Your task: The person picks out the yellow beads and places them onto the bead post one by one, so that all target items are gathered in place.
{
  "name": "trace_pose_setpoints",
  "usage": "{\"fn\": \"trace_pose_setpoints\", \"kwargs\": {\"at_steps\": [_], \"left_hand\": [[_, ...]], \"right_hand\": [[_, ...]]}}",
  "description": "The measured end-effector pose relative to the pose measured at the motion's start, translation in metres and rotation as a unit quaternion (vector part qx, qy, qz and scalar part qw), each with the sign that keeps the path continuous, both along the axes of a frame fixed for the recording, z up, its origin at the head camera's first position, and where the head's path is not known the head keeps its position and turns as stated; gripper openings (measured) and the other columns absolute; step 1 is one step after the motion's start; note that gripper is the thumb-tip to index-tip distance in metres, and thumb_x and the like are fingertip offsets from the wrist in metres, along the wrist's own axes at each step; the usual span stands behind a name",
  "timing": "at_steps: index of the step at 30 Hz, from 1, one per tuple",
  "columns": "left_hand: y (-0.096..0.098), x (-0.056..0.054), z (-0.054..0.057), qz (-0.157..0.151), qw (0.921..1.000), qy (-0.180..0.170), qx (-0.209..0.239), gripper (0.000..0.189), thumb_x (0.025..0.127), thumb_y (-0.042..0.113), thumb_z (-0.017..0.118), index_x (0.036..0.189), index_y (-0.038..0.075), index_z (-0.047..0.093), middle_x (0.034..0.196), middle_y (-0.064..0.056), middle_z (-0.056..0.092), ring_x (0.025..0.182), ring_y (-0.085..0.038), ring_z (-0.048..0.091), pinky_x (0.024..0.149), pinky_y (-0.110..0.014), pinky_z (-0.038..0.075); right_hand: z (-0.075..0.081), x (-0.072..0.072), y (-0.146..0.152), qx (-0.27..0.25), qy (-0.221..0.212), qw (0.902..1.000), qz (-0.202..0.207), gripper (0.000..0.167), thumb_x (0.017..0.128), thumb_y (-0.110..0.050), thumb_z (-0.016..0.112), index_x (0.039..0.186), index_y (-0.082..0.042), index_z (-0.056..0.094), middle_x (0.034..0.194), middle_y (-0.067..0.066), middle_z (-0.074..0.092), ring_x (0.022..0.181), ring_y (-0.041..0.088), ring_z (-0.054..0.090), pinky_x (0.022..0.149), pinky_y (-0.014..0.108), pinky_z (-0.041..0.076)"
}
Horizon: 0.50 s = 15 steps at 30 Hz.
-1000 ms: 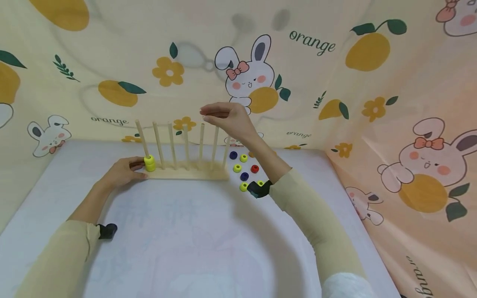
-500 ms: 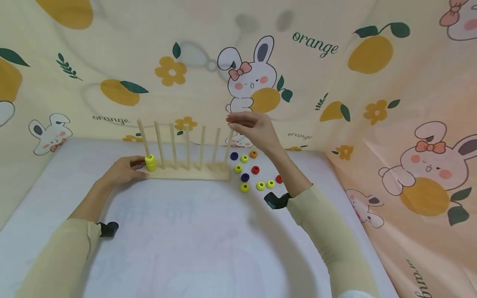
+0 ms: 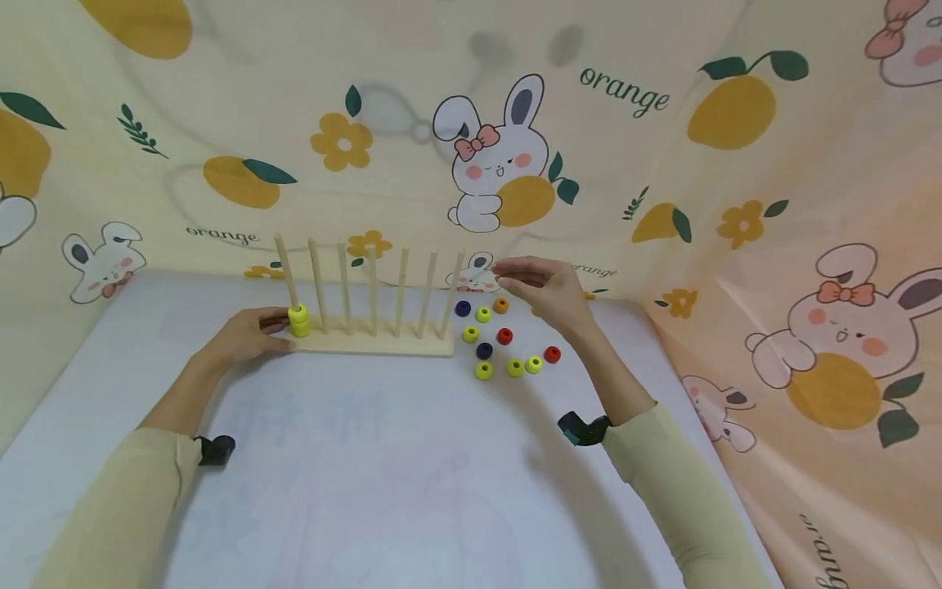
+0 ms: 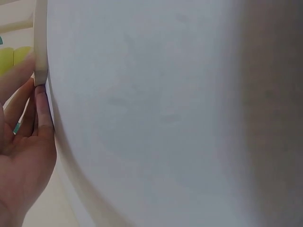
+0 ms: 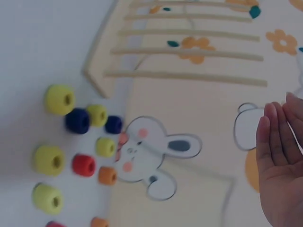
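A wooden peg rack point(image 3: 375, 347) stands at the far side of the table, its row of upright pegs rising from a flat base. Two yellow beads point(image 3: 298, 321) are stacked on its leftmost peg. My left hand point(image 3: 246, 337) grips the left end of the base between thumb and fingers; the left wrist view shows fingertips against the base's end point(image 4: 41, 61). Right of the rack, my right hand point(image 3: 548, 288) hovers above the loose beads, its fingers nearly straight and holding nothing. In the right wrist view, its fingers point(image 5: 278, 137) lie side by side.
Loose beads lie right of the rack: several yellow ones point(image 3: 515, 368), dark blue point(image 3: 484, 351), red point(image 3: 504, 336) and orange point(image 3: 500, 306). A patterned cloth point(image 3: 397, 196) hangs behind and beside the white table point(image 3: 353, 458).
My right hand has moved right and down, from above the rack's pegs to above the loose beads. The left hand keeps its grip on the rack.
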<state>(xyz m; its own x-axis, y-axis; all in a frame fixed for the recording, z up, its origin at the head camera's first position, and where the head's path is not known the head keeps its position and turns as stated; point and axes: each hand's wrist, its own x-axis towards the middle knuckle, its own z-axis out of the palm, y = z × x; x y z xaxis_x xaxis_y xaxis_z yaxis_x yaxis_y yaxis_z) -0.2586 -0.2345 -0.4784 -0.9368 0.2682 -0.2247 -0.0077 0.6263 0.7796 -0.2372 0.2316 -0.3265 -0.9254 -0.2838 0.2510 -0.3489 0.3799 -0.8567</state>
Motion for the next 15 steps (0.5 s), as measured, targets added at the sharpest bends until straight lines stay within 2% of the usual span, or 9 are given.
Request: {"fn": "trace_pose_setpoints", "kwargs": {"at_steps": [8,15], "left_hand": [[0.0,0.001,0.001,0.003,1.0,0.0,-0.007,0.077,0.088,0.016,0.076,0.147,-0.01,0.035,0.149,-0.03,0.039,0.138,-0.047,0.036,0.116,-0.058,0.026],[-0.002,0.003,0.0,-0.001,1.0,0.002,-0.002,0.077,0.088,0.016,0.076,0.148,-0.009,0.035,0.15,-0.029,0.039,0.139,-0.046,0.035,0.116,-0.058,0.026]], "right_hand": [[-0.02,0.013,0.023,0.019,-0.018,0.9995,-0.017,0.03,0.091,-0.02,0.073,0.119,-0.007,0.072,0.116,0.011,0.072,0.103,0.019,0.07,0.091,0.024,0.055],[-0.038,0.022,0.036,-0.023,-0.023,0.9989,-0.034,0.031,0.09,-0.006,0.072,0.121,-0.001,0.069,0.118,0.022,0.069,0.103,0.02,0.07,0.09,0.023,0.055]]}}
